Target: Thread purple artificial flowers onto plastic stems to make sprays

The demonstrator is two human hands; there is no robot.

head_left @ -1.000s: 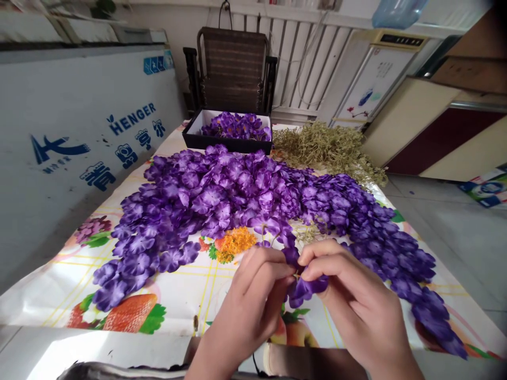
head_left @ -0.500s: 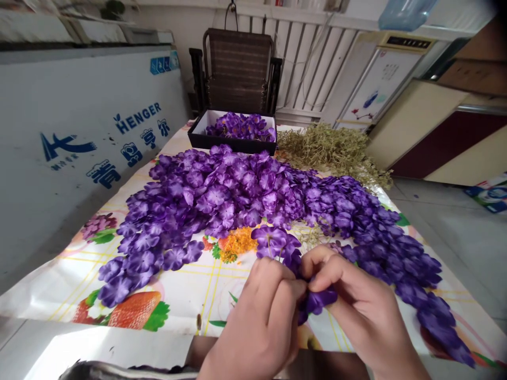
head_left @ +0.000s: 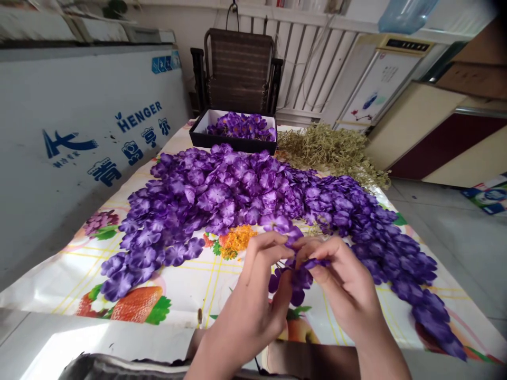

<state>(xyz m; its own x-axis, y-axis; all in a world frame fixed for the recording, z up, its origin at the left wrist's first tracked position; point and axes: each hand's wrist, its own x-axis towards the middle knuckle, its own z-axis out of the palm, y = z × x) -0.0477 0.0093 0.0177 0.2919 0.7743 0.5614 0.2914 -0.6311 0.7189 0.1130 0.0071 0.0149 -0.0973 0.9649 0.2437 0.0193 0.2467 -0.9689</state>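
Purple fabric flowers (head_left: 295, 274) sit pinched between the fingertips of the left hand (head_left: 253, 301) and the right hand (head_left: 344, 287), held over the near edge of the fruit-printed tablecloth (head_left: 186, 295), just in front of the big purple petal pile (head_left: 237, 195). Compared with half a second ago, both hands have lifted and spread a little, so the small cluster now hangs open below the fingers rather than bunched between them, which suggests one piece has been seated. Farther back, the black box (head_left: 233, 141) and the dry stem heap (head_left: 328, 150) lie unchanged.
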